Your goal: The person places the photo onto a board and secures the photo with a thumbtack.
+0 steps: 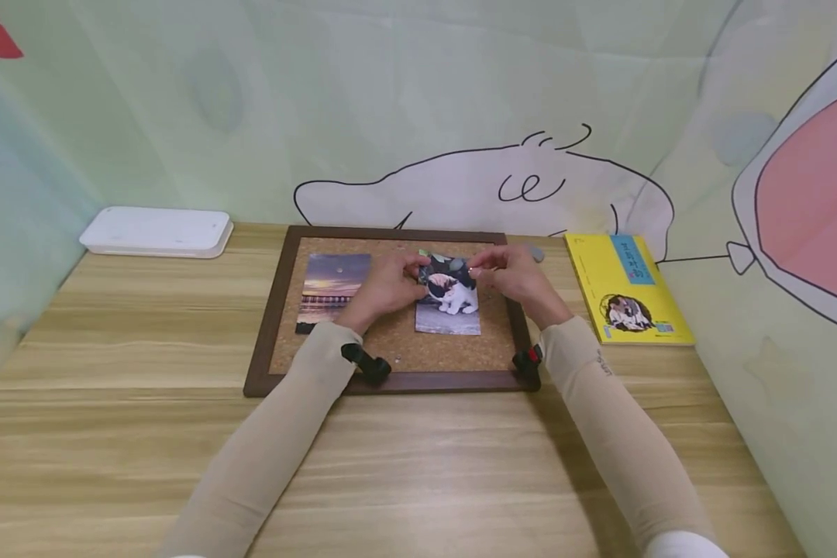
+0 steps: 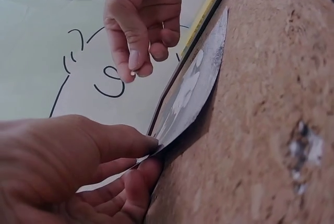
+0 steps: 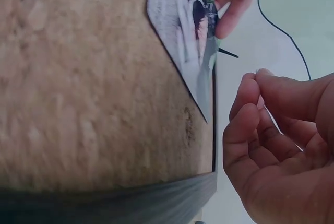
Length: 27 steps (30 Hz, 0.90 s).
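A photo of a black-and-white puppy or kitten (image 1: 453, 298) lies over the cork board (image 1: 363, 353), partly lifted and bent. My left hand (image 1: 390, 285) pinches its upper left edge between thumb and fingers, the thumb on the picture side. Just beyond the photo's upper right corner is my right hand (image 1: 512, 275), thumb and forefinger pinching a tiny pale push pin (image 2: 133, 72), mostly hidden by the fingertips. To the left, a sunset photo (image 1: 328, 291) lies on the cork with a clear pin (image 1: 339, 270) near its top. Another clear pin (image 2: 305, 151) sits on the bare cork.
The board's dark brown frame (image 1: 390, 382) rests on a wooden table (image 1: 418, 465). A yellow book (image 1: 628, 291) lies to the right, a white case (image 1: 156, 231) at the back left. A small grey round thing (image 1: 535, 253) lies behind the right hand. Printed cloth walls surround the table.
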Available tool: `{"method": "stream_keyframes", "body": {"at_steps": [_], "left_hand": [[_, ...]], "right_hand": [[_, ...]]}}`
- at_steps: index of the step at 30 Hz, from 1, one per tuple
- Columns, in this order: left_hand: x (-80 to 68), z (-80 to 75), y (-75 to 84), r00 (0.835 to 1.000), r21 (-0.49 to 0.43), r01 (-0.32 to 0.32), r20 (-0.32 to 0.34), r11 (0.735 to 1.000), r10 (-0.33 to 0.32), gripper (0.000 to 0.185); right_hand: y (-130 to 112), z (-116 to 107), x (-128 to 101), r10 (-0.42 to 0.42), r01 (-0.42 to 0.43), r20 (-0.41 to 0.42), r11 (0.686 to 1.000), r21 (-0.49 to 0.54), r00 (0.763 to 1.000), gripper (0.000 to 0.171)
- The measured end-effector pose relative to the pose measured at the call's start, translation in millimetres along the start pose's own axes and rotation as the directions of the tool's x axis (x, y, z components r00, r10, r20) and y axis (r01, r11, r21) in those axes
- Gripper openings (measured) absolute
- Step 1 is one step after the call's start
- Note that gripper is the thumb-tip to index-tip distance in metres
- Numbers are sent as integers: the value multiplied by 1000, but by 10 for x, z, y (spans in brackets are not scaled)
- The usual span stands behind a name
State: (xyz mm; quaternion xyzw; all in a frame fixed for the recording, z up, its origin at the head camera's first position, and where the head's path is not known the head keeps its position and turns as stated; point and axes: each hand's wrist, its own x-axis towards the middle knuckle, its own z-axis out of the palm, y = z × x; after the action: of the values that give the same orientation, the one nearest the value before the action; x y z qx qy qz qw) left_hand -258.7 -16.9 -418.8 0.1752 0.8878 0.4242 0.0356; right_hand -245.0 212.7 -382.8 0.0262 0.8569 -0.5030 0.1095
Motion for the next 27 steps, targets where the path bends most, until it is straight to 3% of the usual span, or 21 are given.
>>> {"method": "stream_keyframes", "body": {"at_steps": [5,11,16,27], "left_hand": [[4,35,-7,998,80,-51,-19,995,53,47],[-18,45,64,1000,97,15,21,995,-17,52],[-30,38,94,999,120,31,25,992,-34,52],[-31,33,97,997,131,61,40,990,-67,54]], "right_hand": [[-29,45,66,2,2,42,996,-91,999,13],[-133,58,254,-46,59,66,976,-210,997,8],[-194,80,386,-45,79,118,951,-299,992,8],[-225,130,512,-44,108,181,928,-358,982,5]]}}
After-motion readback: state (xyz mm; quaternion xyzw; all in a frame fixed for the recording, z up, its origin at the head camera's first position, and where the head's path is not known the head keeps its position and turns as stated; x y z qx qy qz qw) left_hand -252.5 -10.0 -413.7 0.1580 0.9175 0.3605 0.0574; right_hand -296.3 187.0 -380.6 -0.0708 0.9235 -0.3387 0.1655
